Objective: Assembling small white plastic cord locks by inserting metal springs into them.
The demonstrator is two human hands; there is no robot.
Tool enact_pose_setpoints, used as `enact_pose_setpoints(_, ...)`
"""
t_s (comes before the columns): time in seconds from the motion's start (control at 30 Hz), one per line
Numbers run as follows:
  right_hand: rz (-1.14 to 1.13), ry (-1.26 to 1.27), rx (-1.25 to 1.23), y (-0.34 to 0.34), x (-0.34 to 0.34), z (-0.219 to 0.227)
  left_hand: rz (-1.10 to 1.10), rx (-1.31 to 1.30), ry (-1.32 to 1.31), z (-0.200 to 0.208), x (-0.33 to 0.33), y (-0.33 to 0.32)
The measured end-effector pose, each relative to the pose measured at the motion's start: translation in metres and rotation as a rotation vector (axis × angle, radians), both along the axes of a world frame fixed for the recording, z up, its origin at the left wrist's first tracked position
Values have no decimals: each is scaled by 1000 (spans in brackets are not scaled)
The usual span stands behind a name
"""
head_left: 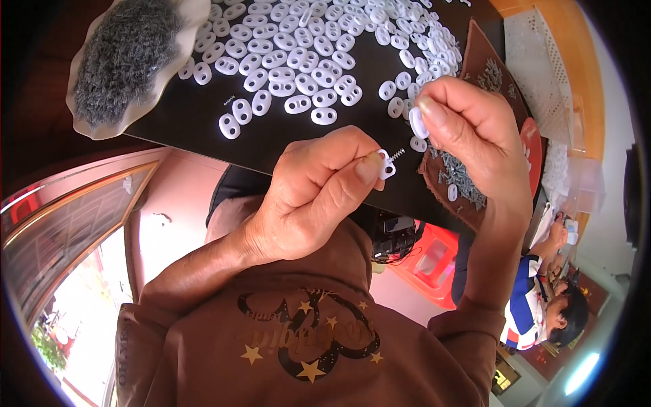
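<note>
One smooth white two-holed oval (386, 163) with plastic look, pinched narrowly between thumb and fingers of left hand (319, 186); thin coiled wire spring (398, 154) projecting toward right hand (475, 132). Second white oval (418, 124) turned edge-on in similarly narrow pinch of right hand, higher in view, apart from first. Beneath right hand: heap of small grey bits (461, 179) on matte brown cloth (476, 51). Farther: many loose white ovals (281, 74) scattered across smooth dark tabletop (183, 114). At far left: wavy-rimmed pale bowl (193, 27) mounded with tangled, wiry grey mass (125, 57).
</note>
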State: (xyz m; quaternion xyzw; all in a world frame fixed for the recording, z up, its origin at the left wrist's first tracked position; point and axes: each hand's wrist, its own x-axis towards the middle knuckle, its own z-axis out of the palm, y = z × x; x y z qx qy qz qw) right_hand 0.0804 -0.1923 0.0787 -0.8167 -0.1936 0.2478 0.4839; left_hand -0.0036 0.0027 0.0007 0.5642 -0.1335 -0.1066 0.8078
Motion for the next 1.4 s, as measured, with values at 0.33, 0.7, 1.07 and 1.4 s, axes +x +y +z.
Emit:
enact_pose_setpoints(0.33, 171, -661, -410, 14, -28, -39, 75, -83, 20, -3, -4, -5)
enact_pose_setpoints(0.7, 142, -764, -328, 17, -36, -45, 113, -285, 138, -2, -5, -8)
enact_pose_setpoints(1.07, 132, -581, -212, 17, -41, -40, 116, -357, 137, -4, 0, -6)
enact_pose_setpoints(1.4, -137, -81, -37, 12, -32, -15, 66, -316, 212, 1, -3, -4)
